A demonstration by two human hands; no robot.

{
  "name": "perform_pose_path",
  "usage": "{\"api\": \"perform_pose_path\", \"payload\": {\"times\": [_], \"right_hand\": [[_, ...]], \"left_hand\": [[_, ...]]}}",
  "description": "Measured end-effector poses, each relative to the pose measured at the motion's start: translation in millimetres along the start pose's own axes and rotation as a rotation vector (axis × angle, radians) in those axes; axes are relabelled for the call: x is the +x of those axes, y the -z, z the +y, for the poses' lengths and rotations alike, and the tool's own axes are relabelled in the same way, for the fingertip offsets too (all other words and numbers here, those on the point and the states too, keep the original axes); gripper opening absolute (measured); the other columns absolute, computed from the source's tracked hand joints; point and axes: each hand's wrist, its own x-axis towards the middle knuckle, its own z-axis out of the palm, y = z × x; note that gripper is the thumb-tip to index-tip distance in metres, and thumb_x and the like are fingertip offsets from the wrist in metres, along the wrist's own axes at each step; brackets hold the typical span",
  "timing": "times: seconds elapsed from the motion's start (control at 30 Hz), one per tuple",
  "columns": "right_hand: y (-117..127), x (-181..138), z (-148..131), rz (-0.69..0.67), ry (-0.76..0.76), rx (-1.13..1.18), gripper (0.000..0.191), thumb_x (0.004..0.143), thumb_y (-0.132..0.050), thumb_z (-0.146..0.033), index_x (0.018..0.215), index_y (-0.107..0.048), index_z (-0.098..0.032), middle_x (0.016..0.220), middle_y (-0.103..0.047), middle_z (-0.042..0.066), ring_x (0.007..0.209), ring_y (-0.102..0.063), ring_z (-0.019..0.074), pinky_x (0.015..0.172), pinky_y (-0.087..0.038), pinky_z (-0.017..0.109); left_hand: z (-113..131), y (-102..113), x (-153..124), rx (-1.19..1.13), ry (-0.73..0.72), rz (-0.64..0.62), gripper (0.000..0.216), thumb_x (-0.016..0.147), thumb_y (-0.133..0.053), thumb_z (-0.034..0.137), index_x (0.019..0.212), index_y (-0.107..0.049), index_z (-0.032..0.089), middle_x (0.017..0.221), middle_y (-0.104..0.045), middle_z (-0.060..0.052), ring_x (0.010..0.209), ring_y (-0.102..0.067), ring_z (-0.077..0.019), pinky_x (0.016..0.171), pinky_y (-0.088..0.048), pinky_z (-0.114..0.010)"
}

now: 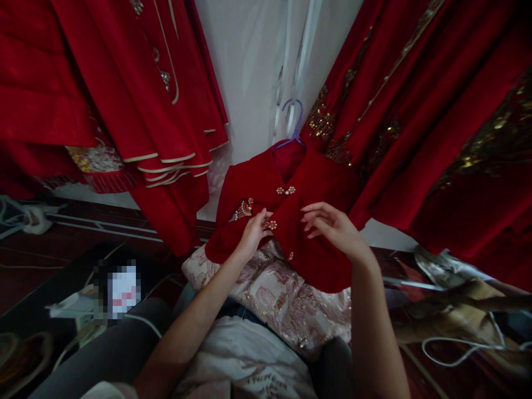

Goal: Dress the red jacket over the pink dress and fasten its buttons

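Observation:
A short red jacket (245, 177) on a purple hanger (296, 130) lies spread out in front of me, its collar away from me. Beaded flower fastenings run down its front; the upper one (286, 190) is joined, and a jewelled pendant (244, 209) sits on the left part. My left hand (252, 233) pinches the front edge beside the middle flower fastening (271, 225). Just over the other front panel is my right hand (330, 224), fingers bent and apart, with nothing visible in them. Patterned pinkish brocade (266, 277) lies across my lap under the jacket.
Red garments with pale trim (137, 100) hang at the left, and gold-embroidered red ones (415, 122) at the right. A white cable (444, 354) loops at the lower right. White adapters (75, 305) and a blurred-out bright item (124, 288) are at the lower left.

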Motion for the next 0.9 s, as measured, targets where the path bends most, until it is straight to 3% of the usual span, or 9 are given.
{"api": "perform_pose_path", "payload": {"times": [0.17,0.3,0.37,0.43,0.5,0.63,0.73,0.8,0.9], "right_hand": [[-46.8,15.3,26.4,0.055,-0.011,-0.121,0.048,0.068,-0.075,-0.042,0.103,-0.051,-0.019,0.090,-0.060,0.004,0.071,-0.063,0.0156,0.058,-0.058,0.031],[-67.9,24.3,37.5,0.179,0.088,-0.244,0.043,0.067,-0.075,-0.035,0.096,-0.048,-0.019,0.081,-0.060,0.002,0.068,-0.061,0.0140,0.063,-0.055,0.030],[-67.6,25.2,36.8,0.211,0.104,-0.241,0.039,0.068,-0.074,-0.035,0.094,-0.049,-0.019,0.077,-0.059,0.000,0.066,-0.060,0.0137,0.063,-0.054,0.029],[-62.5,24.1,33.7,0.201,0.091,-0.206,0.041,0.067,-0.075,-0.038,0.093,-0.049,-0.020,0.075,-0.059,-0.001,0.064,-0.060,0.0136,0.058,-0.053,0.028],[-55.9,21.8,29.1,0.150,0.053,-0.156,0.044,0.066,-0.077,-0.041,0.093,-0.048,-0.022,0.073,-0.059,-0.002,0.061,-0.060,0.0136,0.052,-0.052,0.026],[-46.5,16.7,18.7,-0.007,0.000,-0.054,0.040,0.068,-0.076,-0.039,0.092,-0.050,-0.022,0.072,-0.058,-0.003,0.059,-0.060,0.0122,0.050,-0.052,0.024],[-45.7,14.7,12.9,-0.089,0.049,-0.009,0.029,0.072,-0.073,-0.035,0.091,-0.056,-0.020,0.078,-0.062,0.000,0.069,-0.062,0.0123,0.061,-0.055,0.025],[-48.7,16.4,12.6,-0.084,0.113,-0.002,0.024,0.075,-0.071,-0.033,0.090,-0.059,-0.020,0.083,-0.064,0.001,0.078,-0.064,0.0131,0.071,-0.055,0.027],[-59.4,27.4,19.9,0.043,0.194,-0.042,0.021,0.076,-0.069,-0.031,0.091,-0.060,-0.020,0.089,-0.065,0.003,0.082,-0.064,0.0133,0.073,-0.055,0.026]], "left_hand": [[-2.9,4.4,-0.8,0.005,-0.018,0.054,0.035,0.070,-0.069,0.047,0.083,-0.064,0.014,0.075,-0.065,-0.002,0.064,-0.062,-0.0127,0.056,-0.054,-0.026],[-0.4,9.3,-0.3,0.281,-0.161,0.073,0.027,0.071,-0.070,0.040,0.079,-0.065,0.015,0.069,-0.062,-0.001,0.059,-0.057,-0.0112,0.054,-0.049,-0.023],[-1.2,15.6,2.8,0.475,-0.350,0.205,0.023,0.071,-0.071,0.032,0.086,-0.065,0.016,0.079,-0.063,-0.003,0.067,-0.057,-0.0117,0.058,-0.048,-0.023],[-4.2,24.4,8.8,0.611,-0.512,0.385,0.033,0.067,-0.074,0.025,0.097,-0.062,0.017,0.094,-0.061,-0.005,0.079,-0.056,-0.0132,0.066,-0.049,-0.025],[-9.1,34.6,17.4,0.643,-0.566,0.503,0.045,0.062,-0.077,0.019,0.103,-0.057,0.017,0.104,-0.057,-0.006,0.087,-0.056,-0.0148,0.074,-0.049,-0.027],[-19.8,50.6,34.4,0.509,-0.445,0.463,0.043,0.061,-0.074,0.012,0.098,-0.052,0.017,0.090,-0.058,-0.003,0.079,-0.057,-0.0127,0.074,-0.049,-0.028],[-22.5,54.3,39.8,0.387,-0.396,0.420,0.036,0.063,-0.072,0.009,0.093,-0.053,0.017,0.082,-0.059,0.000,0.074,-0.058,-0.0108,0.073,-0.049,-0.026],[-20.8,53.5,40.1,0.321,-0.383,0.397,0.032,0.063,-0.071,0.007,0.090,-0.056,0.016,0.083,-0.061,-0.001,0.076,-0.060,-0.0107,0.075,-0.049,-0.025],[-15.4,51.2,40.4,0.230,-0.324,0.370,0.029,0.062,-0.069,0.005,0.087,-0.060,0.014,0.081,-0.064,-0.002,0.075,-0.061,-0.0109,0.077,-0.050,-0.027]]}}
